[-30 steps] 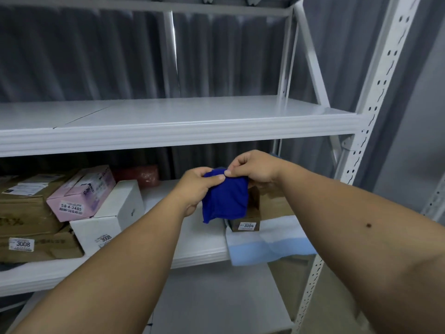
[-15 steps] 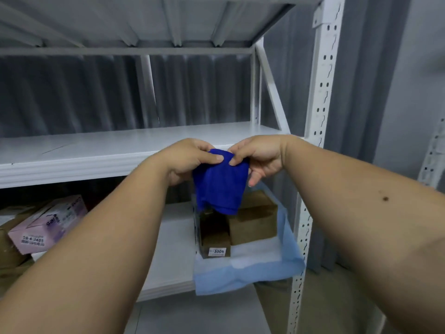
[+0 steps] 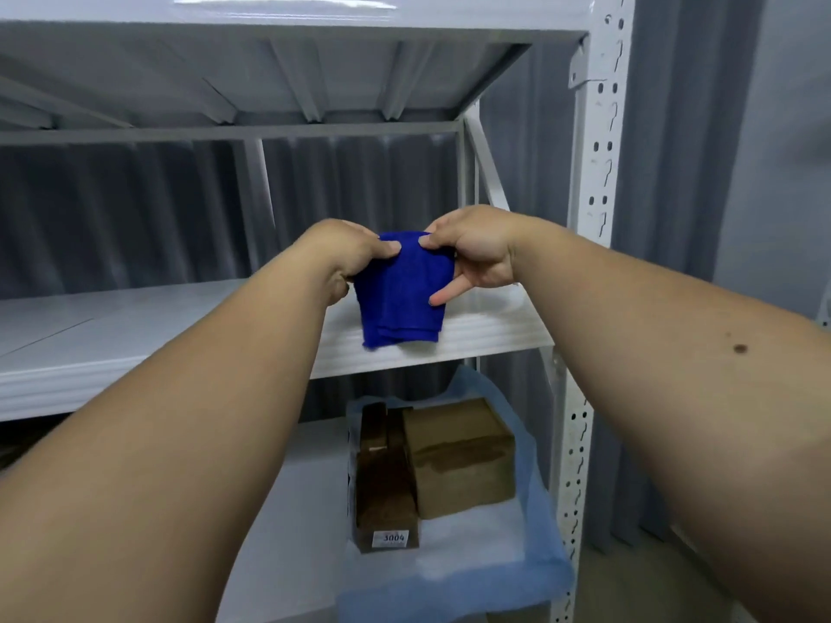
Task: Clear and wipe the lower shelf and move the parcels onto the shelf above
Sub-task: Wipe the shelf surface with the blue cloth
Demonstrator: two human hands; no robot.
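Note:
A folded blue cloth point(image 3: 402, 299) hangs in the air in front of the upper white shelf point(image 3: 157, 339). My left hand point(image 3: 348, 258) pinches its top left corner and my right hand point(image 3: 476, 254) pinches its top right corner. Below, on the lower shelf point(image 3: 292, 510), two brown cardboard parcels rest side by side on a light blue sheet point(image 3: 494, 564): a narrow dark one point(image 3: 384, 492) labelled 3004 and a wider one point(image 3: 461, 456) to its right. My forearms hide the left part of the lower shelf.
A white perforated upright post point(image 3: 593, 218) stands at the right end of the rack. A third shelf point(image 3: 270, 60) spans overhead. Grey curtain hangs behind the rack, with a grey wall at the far right.
Both hands have lifted the blue cloth from lower-shelf height up to the upper shelf's level. My view has swung up and right, so the boxes at the left have left the frame.

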